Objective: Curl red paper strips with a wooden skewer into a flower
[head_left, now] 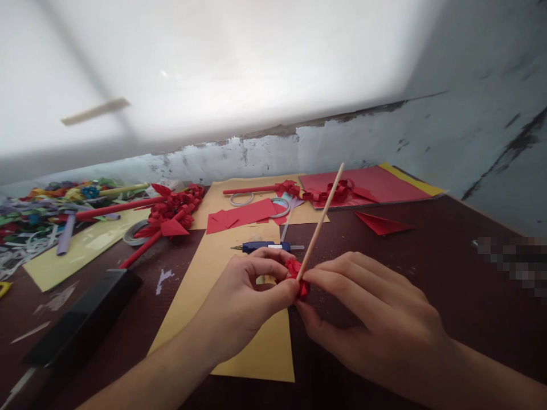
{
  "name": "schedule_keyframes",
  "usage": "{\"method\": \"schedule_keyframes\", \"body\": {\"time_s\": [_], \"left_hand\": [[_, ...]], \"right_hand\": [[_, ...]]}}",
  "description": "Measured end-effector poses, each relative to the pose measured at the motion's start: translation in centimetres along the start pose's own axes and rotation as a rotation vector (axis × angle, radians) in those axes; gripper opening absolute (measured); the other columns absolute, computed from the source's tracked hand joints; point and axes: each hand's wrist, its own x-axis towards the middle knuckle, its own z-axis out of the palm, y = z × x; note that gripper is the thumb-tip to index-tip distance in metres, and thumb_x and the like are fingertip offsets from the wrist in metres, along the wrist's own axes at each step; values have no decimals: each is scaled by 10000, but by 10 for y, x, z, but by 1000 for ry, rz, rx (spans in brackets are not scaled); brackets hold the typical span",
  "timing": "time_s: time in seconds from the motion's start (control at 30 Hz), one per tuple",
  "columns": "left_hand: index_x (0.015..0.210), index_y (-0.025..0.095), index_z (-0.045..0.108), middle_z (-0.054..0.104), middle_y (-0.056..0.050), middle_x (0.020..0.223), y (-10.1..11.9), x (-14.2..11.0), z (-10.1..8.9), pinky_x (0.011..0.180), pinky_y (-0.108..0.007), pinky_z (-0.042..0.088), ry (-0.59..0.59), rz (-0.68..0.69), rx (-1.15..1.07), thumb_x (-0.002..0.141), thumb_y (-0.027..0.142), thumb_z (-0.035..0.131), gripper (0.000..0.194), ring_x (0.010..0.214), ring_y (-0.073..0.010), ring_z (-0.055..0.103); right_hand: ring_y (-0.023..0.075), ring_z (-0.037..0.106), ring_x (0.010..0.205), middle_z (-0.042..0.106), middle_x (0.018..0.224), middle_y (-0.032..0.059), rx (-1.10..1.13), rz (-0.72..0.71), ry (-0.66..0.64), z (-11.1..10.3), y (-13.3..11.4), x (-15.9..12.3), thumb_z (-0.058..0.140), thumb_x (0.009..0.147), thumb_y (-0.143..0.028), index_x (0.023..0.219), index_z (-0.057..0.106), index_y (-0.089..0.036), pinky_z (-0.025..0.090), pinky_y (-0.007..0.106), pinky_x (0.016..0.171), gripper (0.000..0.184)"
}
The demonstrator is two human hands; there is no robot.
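A small red paper flower (293, 265) is gripped between my two hands, partly covered by the fingers. My left hand (243, 293) curls around its left side, the thumb lying at the foot of a thin wooden stick (322, 219). That stick rises from the flower, leaning up and to the right. From the other side, my right hand (376, 313) pinches the flower with index finger and thumb, the index fingertip close against the stick. Just beyond the left fingers lies a blue glue gun (260, 246) with a clear glue stick out its back.
Yellow paper (256, 347) lies under my hands. Finished red paper flowers (171, 210) on red stems, tape rolls (241, 199), red paper pieces (252, 215) and a red folder (384, 185) lie behind. At left are colourful paper strips (34, 216) and a long black box (85, 319).
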Motion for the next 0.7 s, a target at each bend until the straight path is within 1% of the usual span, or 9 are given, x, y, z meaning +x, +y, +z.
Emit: {"method": "schedule_keyframes", "body": {"time_s": [0.1,0.2,0.27,0.37,0.47,0.57,0.63,0.7], "left_hand": [[686,201,804,676,-85,1057,-1,0,0,838,-273,556,17,7,-13,804,321,839,172,1126,-236,607],[686,194,793,669,-91,1055,-3,-1,0,782,-247,570,38,24,-4,813,254,819,143,1131,-233,610],[687,186,788,669,-97,1067,-3,-1,1,767,-241,576,47,39,15,818,220,800,136,1126,-232,620],[697,178,790,669,-100,1083,-2,-2,1,778,-244,587,56,59,63,819,191,775,124,1118,-232,636],[710,180,791,681,-86,1068,-1,-4,3,828,-268,586,75,122,190,829,161,736,133,1076,-219,663],[737,188,797,700,-65,1032,-1,-6,3,886,-301,570,115,243,374,834,121,695,156,1016,-201,684],[744,195,795,707,-58,1032,-2,-7,3,922,-325,564,149,308,461,825,108,689,159,1009,-204,694],[739,197,785,709,-57,1059,-3,-7,2,932,-337,568,175,341,509,813,110,701,141,1023,-213,703]], "right_hand": [[192,655,742,751,847,60,8,4,11,0,-1,0,779,806,-54,961,678,-154,558,355,709,210],[189,673,763,756,867,63,44,23,23,-2,-2,2,775,815,-94,966,686,-150,567,342,724,183],[174,691,771,757,880,46,99,110,5,-3,-1,3,746,842,-143,973,702,-165,574,312,728,140],[139,708,718,757,835,-1,214,343,-45,-5,3,5,689,918,-210,937,731,-215,569,248,659,47],[127,718,687,766,793,-29,400,535,-113,-5,9,9,657,987,-276,899,748,-243,562,205,608,130],[122,720,683,767,766,-36,574,610,-128,-3,13,13,638,1018,-312,895,765,-248,564,178,610,188],[127,714,668,758,741,-29,622,634,-107,-3,14,15,639,1021,-335,870,770,-242,568,179,603,221],[138,701,641,741,703,-17,630,655,-82,-2,16,15,644,1017,-364,837,766,-232,571,196,590,255]]}}
